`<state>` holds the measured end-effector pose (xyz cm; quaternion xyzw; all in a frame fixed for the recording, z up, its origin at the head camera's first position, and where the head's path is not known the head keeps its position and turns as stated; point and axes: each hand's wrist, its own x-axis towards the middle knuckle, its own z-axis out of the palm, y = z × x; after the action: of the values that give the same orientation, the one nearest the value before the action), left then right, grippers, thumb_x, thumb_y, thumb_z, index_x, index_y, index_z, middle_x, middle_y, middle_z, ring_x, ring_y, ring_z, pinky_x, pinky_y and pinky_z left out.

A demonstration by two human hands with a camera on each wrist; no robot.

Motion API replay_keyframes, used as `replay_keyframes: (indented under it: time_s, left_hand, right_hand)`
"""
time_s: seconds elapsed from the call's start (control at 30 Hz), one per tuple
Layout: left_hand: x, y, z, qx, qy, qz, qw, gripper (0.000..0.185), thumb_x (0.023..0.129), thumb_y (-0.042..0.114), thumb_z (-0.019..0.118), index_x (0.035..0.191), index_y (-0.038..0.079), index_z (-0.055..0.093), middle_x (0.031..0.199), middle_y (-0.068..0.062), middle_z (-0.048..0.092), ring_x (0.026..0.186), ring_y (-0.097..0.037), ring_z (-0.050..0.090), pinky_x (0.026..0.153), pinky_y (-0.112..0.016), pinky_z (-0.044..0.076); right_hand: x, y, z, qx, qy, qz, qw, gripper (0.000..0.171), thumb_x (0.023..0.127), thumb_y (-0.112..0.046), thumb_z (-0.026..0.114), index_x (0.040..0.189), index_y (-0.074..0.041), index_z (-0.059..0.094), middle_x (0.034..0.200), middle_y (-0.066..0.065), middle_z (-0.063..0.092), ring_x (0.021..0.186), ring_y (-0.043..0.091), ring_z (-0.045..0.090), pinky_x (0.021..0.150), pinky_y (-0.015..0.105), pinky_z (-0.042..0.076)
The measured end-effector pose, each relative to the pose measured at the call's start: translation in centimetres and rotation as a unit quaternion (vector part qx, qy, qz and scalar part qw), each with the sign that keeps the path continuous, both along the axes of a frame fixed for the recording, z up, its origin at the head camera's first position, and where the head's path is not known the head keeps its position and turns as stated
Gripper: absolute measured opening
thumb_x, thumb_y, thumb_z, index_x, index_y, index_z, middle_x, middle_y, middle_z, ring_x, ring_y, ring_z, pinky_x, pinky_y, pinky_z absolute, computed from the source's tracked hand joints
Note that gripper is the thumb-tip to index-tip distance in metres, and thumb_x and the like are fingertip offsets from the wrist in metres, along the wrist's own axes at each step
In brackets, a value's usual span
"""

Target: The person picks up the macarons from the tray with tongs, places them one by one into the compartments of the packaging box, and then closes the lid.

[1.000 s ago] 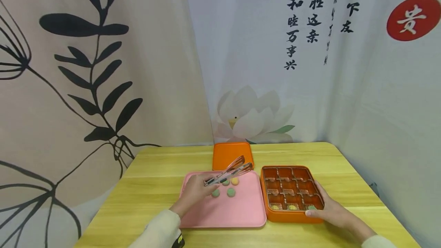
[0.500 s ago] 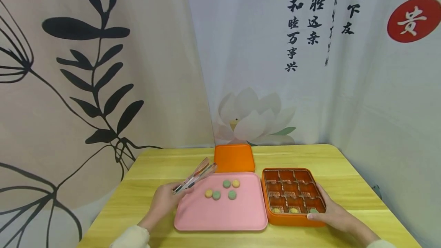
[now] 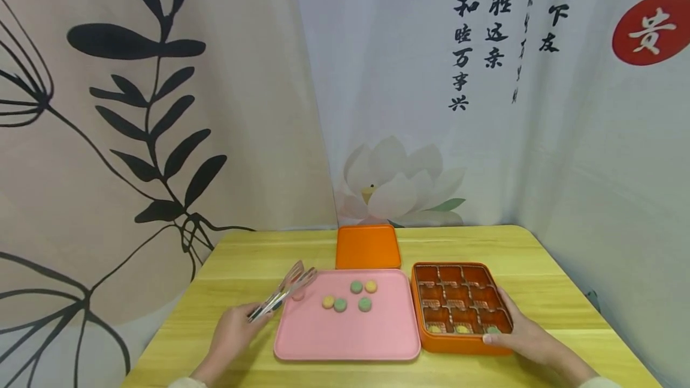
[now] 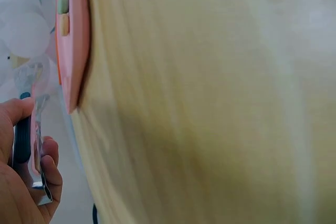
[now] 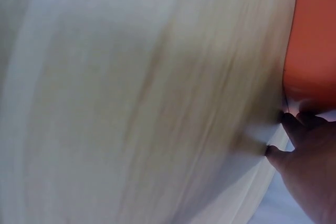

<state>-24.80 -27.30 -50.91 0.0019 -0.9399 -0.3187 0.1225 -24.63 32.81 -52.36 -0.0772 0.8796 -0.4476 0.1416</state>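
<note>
The tongs [image 3: 281,292] are lying along a slanted axis, tips pointing up and away toward the far left corner of the pink tray [image 3: 345,340], handle end sitting in the left hand [image 3: 232,334]. That hand is gripping them with curled fingers, hovering over the table [image 3: 242,256] just left of the tray. The right hand [image 3: 525,334] is resting on the near right corner of the orange box [image 3: 447,346], fingers curling against its rim. Five small round sweets [image 3: 349,296] are sitting on the tray; an orange lid [image 3: 368,246] is lying behind it.
</note>
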Motion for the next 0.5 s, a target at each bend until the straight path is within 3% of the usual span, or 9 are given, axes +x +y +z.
replay_keyframes:
  time_s: [0.3, 0.5]
  left_hand:
    - [1.2, -0.1, -0.5, -0.024, 0.008, 0.013, 0.9996, 0.025, 0.083, 0.023, 0.081, 0.101, 0.006, 0.077, 0.07, 0.005, 0.064, 0.054, -0.011, 0.044, 0.049, -0.027, 0.038]
    - [1.4, -0.3, -0.9, -0.042, -0.006, 0.022, 0.9988, 0.029, 0.082, 0.026, 0.08, 0.102, 0.004, 0.076, 0.069, 0.005, 0.063, 0.054, -0.012, 0.043, 0.049, -0.029, 0.036]
  right_hand:
    - [0.0, 0.0, 0.0, -0.015, -0.009, -0.003, 1.0, 0.113, 0.091, -0.034, 0.071, 0.155, -0.004, -0.018, 0.15, 0.044, 0.012, 0.122, 0.049, 0.049, 0.095, 0.062, 0.041]
    - [0.1, -0.1, 0.1, -0.022, -0.011, -0.003, 1.0, 0.114, 0.091, -0.034, 0.071, 0.154, -0.005, -0.018, 0.15, 0.045, 0.012, 0.123, 0.049, 0.048, 0.095, 0.061, 0.041]
